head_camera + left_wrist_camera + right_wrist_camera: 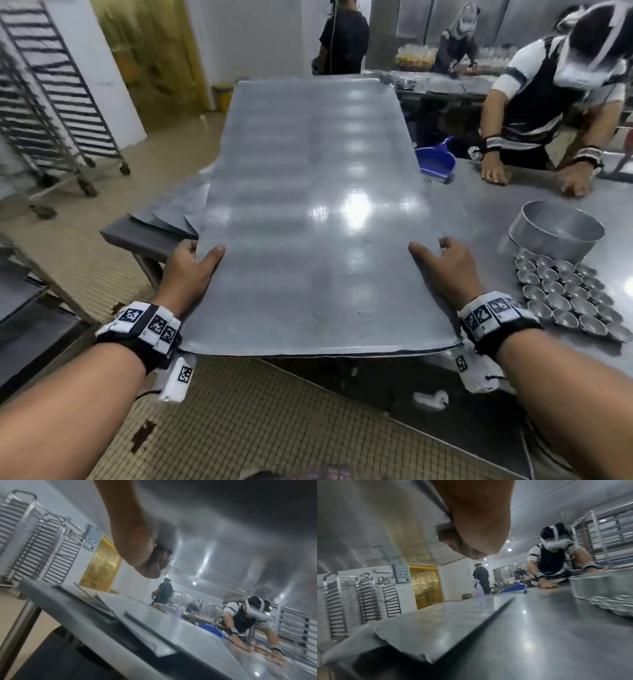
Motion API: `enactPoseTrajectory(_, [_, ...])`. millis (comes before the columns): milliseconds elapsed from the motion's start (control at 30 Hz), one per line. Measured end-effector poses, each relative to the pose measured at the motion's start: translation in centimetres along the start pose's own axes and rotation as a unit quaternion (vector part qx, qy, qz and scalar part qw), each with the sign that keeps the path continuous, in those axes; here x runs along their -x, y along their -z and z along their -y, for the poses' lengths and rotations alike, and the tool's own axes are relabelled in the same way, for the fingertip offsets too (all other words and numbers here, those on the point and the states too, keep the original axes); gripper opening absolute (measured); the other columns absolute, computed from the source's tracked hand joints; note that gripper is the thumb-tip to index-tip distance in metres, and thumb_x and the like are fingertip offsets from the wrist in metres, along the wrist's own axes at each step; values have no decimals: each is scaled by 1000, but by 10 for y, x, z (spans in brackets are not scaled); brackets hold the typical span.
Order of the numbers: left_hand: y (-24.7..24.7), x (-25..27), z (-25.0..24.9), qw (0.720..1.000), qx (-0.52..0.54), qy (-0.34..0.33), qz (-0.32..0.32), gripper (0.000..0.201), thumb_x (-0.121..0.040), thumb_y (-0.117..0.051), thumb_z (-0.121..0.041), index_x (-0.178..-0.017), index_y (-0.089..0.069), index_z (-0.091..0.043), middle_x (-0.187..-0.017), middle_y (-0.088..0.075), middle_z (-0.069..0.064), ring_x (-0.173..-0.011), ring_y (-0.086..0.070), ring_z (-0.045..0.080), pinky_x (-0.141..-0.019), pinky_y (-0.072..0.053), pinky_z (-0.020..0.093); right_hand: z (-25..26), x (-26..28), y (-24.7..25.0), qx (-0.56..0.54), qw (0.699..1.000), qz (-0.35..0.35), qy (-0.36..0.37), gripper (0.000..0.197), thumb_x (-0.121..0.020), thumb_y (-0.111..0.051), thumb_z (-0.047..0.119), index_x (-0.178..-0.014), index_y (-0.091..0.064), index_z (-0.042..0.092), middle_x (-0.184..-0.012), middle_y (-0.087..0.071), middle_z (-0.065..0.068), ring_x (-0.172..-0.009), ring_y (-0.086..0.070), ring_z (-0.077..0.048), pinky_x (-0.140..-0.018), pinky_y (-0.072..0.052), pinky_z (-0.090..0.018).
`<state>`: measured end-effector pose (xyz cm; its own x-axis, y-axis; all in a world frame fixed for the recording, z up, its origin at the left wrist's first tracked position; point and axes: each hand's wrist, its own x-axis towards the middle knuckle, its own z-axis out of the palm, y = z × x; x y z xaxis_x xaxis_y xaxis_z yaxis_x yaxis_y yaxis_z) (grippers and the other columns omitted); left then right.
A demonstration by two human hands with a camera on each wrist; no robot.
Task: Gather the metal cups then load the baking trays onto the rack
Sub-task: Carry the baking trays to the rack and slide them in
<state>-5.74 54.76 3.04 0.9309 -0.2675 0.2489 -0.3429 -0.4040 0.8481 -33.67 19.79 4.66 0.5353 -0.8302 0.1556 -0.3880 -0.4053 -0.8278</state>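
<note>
On the steel table (pixel 479 212), the left hand (pixel 191 270) and right hand (pixel 448 270) each clamp a side edge of a raised baking tray (pixel 308 205), fingers hidden beneath. Metal cups (pixel 568 294) cluster at the table's near right edge; the rack (pixel 51 102) is blurred.

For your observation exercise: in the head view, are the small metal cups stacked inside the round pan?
No: the metal cups sit in rows on the table beside the empty round pan.
</note>
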Motion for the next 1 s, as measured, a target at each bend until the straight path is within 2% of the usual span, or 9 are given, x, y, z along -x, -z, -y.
enactPoseTrajectory(67, [24,-23,1,1000,1,2,-24,35,-90,-72,-40,-104,-62,-10,-88,-67,-1,-79,-64,17,-65,-46,31,31,-21,-22,-13,999,18,28,43,-82,-74,46,-91,-57,8,-81,-59,8,-74,-58,-9,-62,-43,-24])
enactPoseTrajectory(167, [72,-60,8,997,11,2,-71,33,-89,-72,-38,-103,-63,-9,-85,-67,-7,-77,-65,8,-59,-45,23,79,-61,-73,-42,996,40,71,59,-70,-74,64,-101,-66,15,-97,-71,-2,-89,-68,-22,-80,-56,-38])
enactPoseTrajectory(367, [165,-102,26,985,-6,13,-172,24,-87,-75,-39,-88,-64,-17,-79,-67,-8,-71,-63,7,-63,-49,28,178,-99,-167,-105,980,102,135,41,-74,-81,47,-96,-69,15,-89,-74,0,-83,-71,-18,-81,-58,-39])
enactPoseTrajectory(433, [198,-108,34,979,4,16,-203,24,-87,-75,-39,-92,-64,-18,-85,-70,-7,-75,-66,8,-68,-52,30,210,-107,-200,-112,973,125,159,37,-75,-80,48,-92,-67,17,-88,-73,1,-82,-70,-18,-80,-57,-39])
enactPoseTrajectory(533, [241,-103,41,968,-15,46,-247,23,-90,-73,-34,-94,-61,-16,-81,-66,-8,-71,-61,4,-61,-46,23,250,-111,-247,-110,962,155,198,40,-76,-77,54,-89,-63,19,-87,-70,1,-82,-67,-18,-78,-53,-36])
enactPoseTrajectory(667, [294,-85,53,947,-55,70,-308,25,-88,-75,-37,-82,-59,-18,-76,-66,-3,-67,-60,12,-56,-45,18,304,-107,-310,-129,939,221,231,38,-76,-78,52,-82,-61,18,-76,-65,4,-75,-62,-20,-69,-44,-30])
enactPoseTrajectory(833, [338,-48,67,915,-82,111,-380,51,-79,-74,-59,-97,-65,-11,-88,-73,5,-82,-71,26,-72,-57,40,355,-91,-379,-126,910,285,272,65,-80,-75,53,-119,-59,4,-103,-62,-6,-96,-58,-23,-83,-40,-29])
enactPoseTrajectory(933, [350,-27,68,895,-98,155,-406,49,-84,-72,-53,-105,-62,-10,-94,-70,1,-86,-68,18,-70,-53,22,377,-84,-419,-139,884,343,286,66,-79,-75,57,-117,-58,6,-99,-67,-7,-97,-64,-27,-82,-45,-31])
enactPoseTrajectory(1000, [356,-15,68,877,-122,170,-431,59,-86,-71,-52,-121,-60,-5,-113,-66,6,-103,-64,23,-81,-49,26,392,-81,-443,-142,865,381,294,76,-73,-73,67,-118,-58,7,-101,-70,-10,-95,-67,-29,-83,-51,-36])
